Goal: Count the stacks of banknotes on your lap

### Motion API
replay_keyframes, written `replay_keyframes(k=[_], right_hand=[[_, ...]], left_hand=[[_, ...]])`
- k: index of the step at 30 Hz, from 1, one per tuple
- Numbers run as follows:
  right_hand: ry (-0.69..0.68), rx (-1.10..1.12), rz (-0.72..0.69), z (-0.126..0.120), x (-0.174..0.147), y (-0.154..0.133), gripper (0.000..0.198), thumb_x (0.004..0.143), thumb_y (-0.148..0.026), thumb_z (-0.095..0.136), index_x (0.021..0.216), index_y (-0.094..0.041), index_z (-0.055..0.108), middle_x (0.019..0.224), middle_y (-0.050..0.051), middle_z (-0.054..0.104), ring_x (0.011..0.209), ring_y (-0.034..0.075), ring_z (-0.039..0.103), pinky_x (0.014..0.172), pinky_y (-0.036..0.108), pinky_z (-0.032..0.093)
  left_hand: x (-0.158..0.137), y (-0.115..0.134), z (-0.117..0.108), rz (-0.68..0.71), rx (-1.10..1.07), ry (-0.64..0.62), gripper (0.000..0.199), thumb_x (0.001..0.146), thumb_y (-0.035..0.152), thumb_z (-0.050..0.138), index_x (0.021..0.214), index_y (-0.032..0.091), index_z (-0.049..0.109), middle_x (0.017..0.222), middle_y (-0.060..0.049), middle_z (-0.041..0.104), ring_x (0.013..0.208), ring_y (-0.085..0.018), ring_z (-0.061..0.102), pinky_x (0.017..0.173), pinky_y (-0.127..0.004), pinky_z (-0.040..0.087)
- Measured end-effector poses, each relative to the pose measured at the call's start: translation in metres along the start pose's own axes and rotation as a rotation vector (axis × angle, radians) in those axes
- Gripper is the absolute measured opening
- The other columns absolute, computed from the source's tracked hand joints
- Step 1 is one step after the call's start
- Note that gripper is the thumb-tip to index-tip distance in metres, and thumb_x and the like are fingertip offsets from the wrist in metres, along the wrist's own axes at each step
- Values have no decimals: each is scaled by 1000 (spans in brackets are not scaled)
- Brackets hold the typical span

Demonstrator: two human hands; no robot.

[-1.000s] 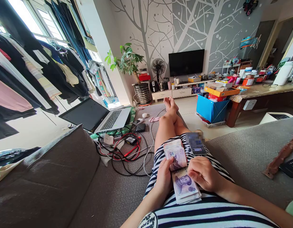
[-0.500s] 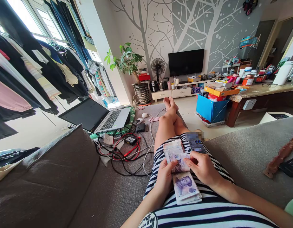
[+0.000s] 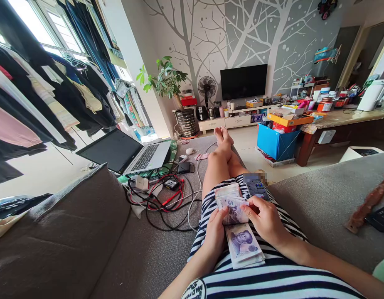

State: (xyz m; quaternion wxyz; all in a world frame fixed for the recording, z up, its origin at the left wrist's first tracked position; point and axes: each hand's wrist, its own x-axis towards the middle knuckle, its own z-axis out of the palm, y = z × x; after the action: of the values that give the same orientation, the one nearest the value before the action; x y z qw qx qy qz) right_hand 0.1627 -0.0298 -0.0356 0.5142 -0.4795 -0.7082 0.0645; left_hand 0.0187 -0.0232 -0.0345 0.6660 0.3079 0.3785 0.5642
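Purple five-yuan banknotes (image 3: 235, 212) are held between my two hands above my lap. My left hand (image 3: 215, 228) is closed on their left side, thumb on top. At their right edge, my right hand (image 3: 267, 218) pinches with thumb and fingers. Nearer my body, a stack of banknotes (image 3: 244, 245) with a purple five on top lies on the striped clothing (image 3: 282, 278). Just beyond the held notes, a pinkish stack of banknotes (image 3: 227, 189) rests on my lap. A dark phone-like flat object (image 3: 257, 187) lies to its right, partly blurred out.
Tangled cables (image 3: 170, 199) and chargers lie on the grey sofa (image 3: 154, 253) to the left, near an open laptop (image 3: 142, 158). A remote control (image 3: 380, 218) lies on the right-hand cushion. Beyond my legs stand a blue box (image 3: 277, 143) and a cluttered table (image 3: 338, 120).
My left thumb has shifted slightly up and left, off the middle of the held banknote, showing more of its face. The stacks on my lap stay in place.
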Motion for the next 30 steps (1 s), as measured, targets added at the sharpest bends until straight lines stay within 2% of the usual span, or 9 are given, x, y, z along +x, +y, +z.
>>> replay_keyframes(k=[3,6,10,15,20,25,30], right_hand=[[-6,16,0,-1,-1,0,20,87,-30,51,71,-18,52,61,-2,55,53,11,49,53,22,39],[5,-10,-7,-3,-2,-1,24,85,-32,54,66,-19,48,56,-3,50,51,10,46,51,22,36],[-44,-12,-121,-9,-4,-2,24,85,-31,54,65,-19,47,57,-3,48,51,9,44,51,22,34],[-167,75,-278,-14,-5,-4,17,88,-28,49,75,-19,53,63,0,56,56,11,49,56,24,38],[-216,159,-297,-16,-4,-5,13,90,-24,47,83,-19,56,73,2,62,68,13,57,65,25,42],[-244,180,-325,-19,-3,-6,15,91,-24,42,86,-19,56,76,2,62,72,14,57,68,26,43],[-271,185,-334,-19,-3,-4,21,93,-27,36,86,-19,55,76,3,61,72,14,56,68,27,42]], left_hand=[[1,0,0,-9,4,27,12,64,30,66,69,20,66,80,-2,72,94,-31,63,76,-40,48],[2,0,0,-17,-10,41,12,64,31,65,68,20,65,82,-3,72,96,-33,62,76,-42,48],[1,1,0,-3,1,50,13,63,33,65,69,21,65,80,-3,72,95,-34,62,75,-42,49],[0,3,2,-16,8,18,19,63,37,66,74,21,66,79,-2,71,93,-33,63,73,-42,49],[1,3,2,-48,11,-13,22,62,41,66,73,22,66,77,-2,71,90,-33,64,69,-40,50],[2,1,0,-28,27,54,24,61,40,67,78,22,66,79,-2,72,89,-33,64,69,-40,49],[1,2,3,-26,0,39,28,60,40,68,83,22,67,82,-4,72,93,-35,63,72,-43,48]])
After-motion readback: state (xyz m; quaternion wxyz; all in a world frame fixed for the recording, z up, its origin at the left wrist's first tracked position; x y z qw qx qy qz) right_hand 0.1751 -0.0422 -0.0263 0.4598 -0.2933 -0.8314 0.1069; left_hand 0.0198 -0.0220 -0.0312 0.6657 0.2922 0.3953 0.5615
